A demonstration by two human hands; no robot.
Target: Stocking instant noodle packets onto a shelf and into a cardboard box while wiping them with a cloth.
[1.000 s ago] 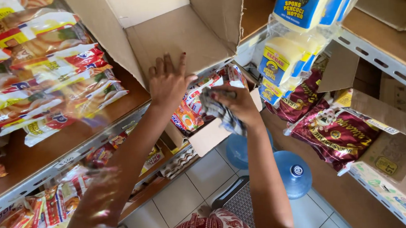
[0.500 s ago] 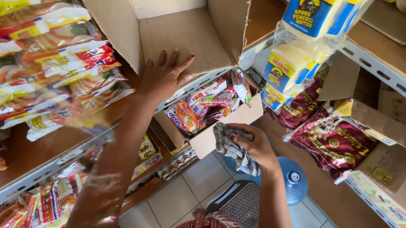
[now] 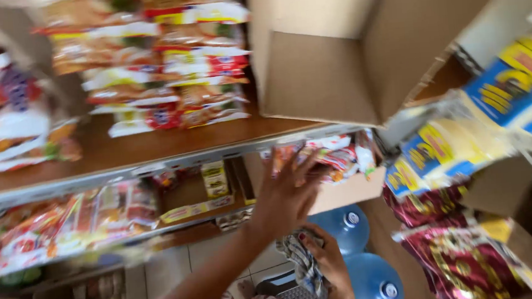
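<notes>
My left hand (image 3: 288, 195) is raised with fingers spread, just below the metal shelf edge (image 3: 216, 155) and in front of a box of snack packets (image 3: 336, 163); it holds nothing. My right hand (image 3: 325, 259) is lower, near my lap, closed around a crumpled grey patterned cloth (image 3: 300, 261). An open, empty cardboard box (image 3: 330, 81) stands on the wooden shelf above both hands.
Stacks of wrapped noodle packets (image 3: 171, 68) fill the shelf at left. Two blue water jugs (image 3: 364, 268) stand on the tiled floor below. Yellow and blue packs (image 3: 467, 133) and dark red bags (image 3: 470, 253) hang on the right-hand shelving.
My left hand has dropped from the cardboard box to below the shelf edge. My right hand has sunk further down with the cloth. The view has swung left and is blurred.
</notes>
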